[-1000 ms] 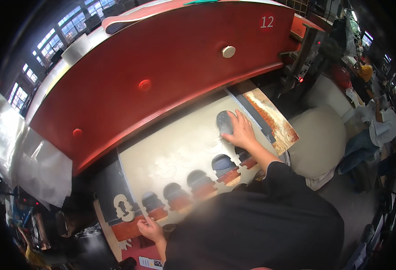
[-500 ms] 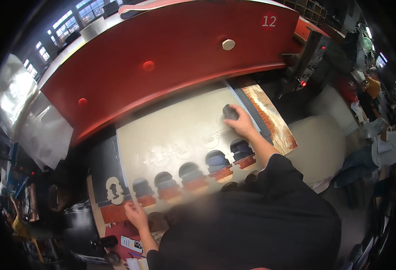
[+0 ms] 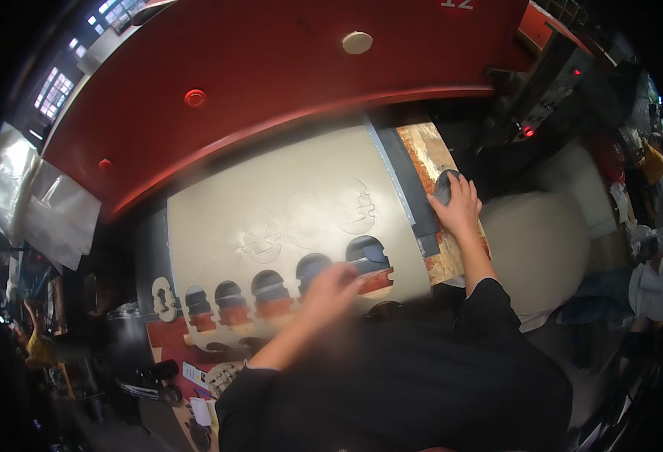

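Note:
A large beige sheet (image 3: 271,173) lies on the press bed, with a row of arched cut-outs (image 3: 269,286) along its near side and faint cut outlines farther in. My right hand (image 3: 461,205) is beyond the sheet's right edge, its fingers curled over a dark rounded object (image 3: 446,185) on the worn wooden board (image 3: 431,151). The underside of that object is hidden. My left hand (image 3: 330,292) is over the cut-outs near the sheet's front edge, smeared by motion. I cannot make out its fingers or whether it touches the sheet.
Over the bed's far side spans a red press beam (image 3: 271,83) with round knobs. A control box with red lights (image 3: 528,132) is at the right. A beige ring-shaped cut piece (image 3: 164,299) lies left of the sheet; a phone (image 3: 196,377) lies near it.
My right hand has moved right with the dark rounded object, off the sheet to the wooden board. My left hand has swung right, from the lower left corner to the cut-outs. The view has shifted.

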The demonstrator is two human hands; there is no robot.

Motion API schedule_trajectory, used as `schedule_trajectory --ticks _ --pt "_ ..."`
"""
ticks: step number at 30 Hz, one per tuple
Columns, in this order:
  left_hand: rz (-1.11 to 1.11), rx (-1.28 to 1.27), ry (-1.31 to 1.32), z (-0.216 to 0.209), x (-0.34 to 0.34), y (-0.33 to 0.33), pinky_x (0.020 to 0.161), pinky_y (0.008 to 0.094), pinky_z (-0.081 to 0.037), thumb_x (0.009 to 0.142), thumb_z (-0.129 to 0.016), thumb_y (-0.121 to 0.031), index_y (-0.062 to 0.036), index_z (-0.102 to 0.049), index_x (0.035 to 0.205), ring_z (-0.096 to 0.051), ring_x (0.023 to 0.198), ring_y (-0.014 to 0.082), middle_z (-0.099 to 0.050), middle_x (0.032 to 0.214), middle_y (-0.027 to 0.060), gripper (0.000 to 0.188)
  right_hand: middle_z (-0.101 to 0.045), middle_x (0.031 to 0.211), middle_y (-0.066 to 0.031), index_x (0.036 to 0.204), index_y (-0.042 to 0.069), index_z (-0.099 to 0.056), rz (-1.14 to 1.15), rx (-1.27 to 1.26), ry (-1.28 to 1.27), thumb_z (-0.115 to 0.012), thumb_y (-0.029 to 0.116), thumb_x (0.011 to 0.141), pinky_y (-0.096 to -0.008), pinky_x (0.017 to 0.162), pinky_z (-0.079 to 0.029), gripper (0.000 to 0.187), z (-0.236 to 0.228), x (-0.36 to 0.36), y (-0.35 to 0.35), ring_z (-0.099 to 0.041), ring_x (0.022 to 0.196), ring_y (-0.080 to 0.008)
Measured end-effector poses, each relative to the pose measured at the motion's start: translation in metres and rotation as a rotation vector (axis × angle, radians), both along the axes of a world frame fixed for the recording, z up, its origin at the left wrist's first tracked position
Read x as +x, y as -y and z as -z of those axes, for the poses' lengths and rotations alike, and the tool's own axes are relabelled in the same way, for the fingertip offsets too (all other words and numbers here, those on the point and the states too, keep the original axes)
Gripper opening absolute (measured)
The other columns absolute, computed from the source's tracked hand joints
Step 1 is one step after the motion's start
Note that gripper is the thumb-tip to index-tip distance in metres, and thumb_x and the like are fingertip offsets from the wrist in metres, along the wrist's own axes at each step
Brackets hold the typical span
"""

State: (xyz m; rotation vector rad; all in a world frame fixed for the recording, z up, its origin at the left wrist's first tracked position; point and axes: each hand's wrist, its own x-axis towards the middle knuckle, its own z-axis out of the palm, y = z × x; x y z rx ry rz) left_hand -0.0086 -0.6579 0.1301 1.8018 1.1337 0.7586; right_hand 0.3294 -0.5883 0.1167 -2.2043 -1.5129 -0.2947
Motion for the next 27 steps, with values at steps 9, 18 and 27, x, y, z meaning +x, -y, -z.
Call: schedule_trajectory --ticks 9,18,27 --pt "-0.168 -1.083 0.928 0.007 0.084 -0.036 0.079 0.0287 -0.049 0.091 -0.068 -0.016 -0.0098 -0.053 0.094 -0.055 0.083 0.0112 -0.054 0.086 -0.0001 0.016 -0.06 0.123 -0.0136 0.119 0.005 -0.061 -0.615 0.25 -0.162 -0.074 0.026 0.079 -0.043 0.1 -0.04 0.048 -0.038 -0.064 -0.014 -0.055 0.117 -0.032" --pt "-0.179 -0.996 0.765 -0.01 0.069 0.0 0.061 0.0326 -0.05 0.085 -0.065 0.004 -0.0024 -0.035 0.113 -0.06 0.074 0.0185 -0.06 0.09 0.0123 0.041 -0.054 0.134 -0.0173 0.129 0.004 -0.055 -1.024 -0.102 -0.146 -0.077 0.031 0.077 -0.0451 0.108 -0.036 0.062 -0.046 -0.106 -0.004 -0.047 0.13 -0.0346" --pt "-0.113 -0.992 0.934 0.014 0.064 0.005 0.072 0.0318 -0.05 0.085 -0.057 0.007 -0.0102 -0.034 0.13 -0.059 0.094 0.0195 -0.053 0.119 0.0105 0.053 -0.057 0.131 -0.0167 0.128 0.004 -0.057 -1.234 -0.12 -0.178 -0.078 0.031 0.074 -0.0449 0.106 -0.039 0.063 -0.04 -0.091 -0.001 -0.051 0.127 -0.0337"
